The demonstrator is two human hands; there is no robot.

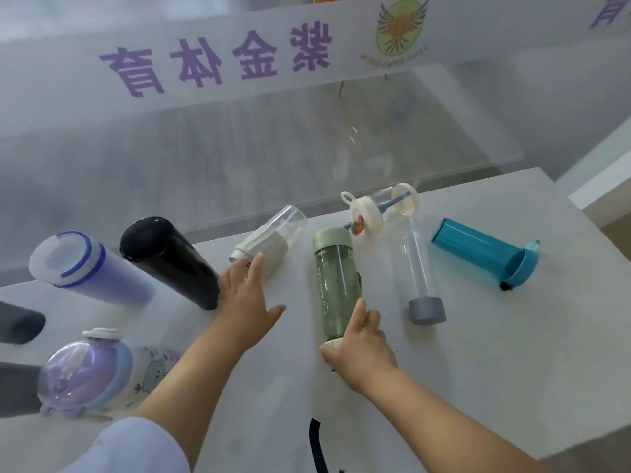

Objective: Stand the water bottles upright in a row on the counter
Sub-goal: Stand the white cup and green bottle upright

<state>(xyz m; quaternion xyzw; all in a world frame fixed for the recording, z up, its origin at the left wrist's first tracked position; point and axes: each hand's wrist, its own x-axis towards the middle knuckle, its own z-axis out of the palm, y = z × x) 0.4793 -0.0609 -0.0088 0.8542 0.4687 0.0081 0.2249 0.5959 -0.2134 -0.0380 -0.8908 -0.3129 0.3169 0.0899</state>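
Note:
On the white counter (495,370) a blue-and-white bottle (88,264) and a black bottle (170,261) stand upright at the left. My left hand (246,302) is open, its fingertips at the cap end of a clear bottle with a grey-white sleeve (269,237) that lies on its side. My right hand (362,346) grips the near, white-based end of the green bottle (334,285), whose green cap points away from me. A clear bottle with a grey cap (416,268), a cream-lidded straw bottle (379,209) and a teal bottle (485,254) lie to the right.
A purple bottle with a cat print (92,373) sits at the lower left, beside dark grey objects (17,322) at the frame edge. A glass panel with purple lettering (222,59) rises behind the counter. A black strap (317,445) lies at the near edge.

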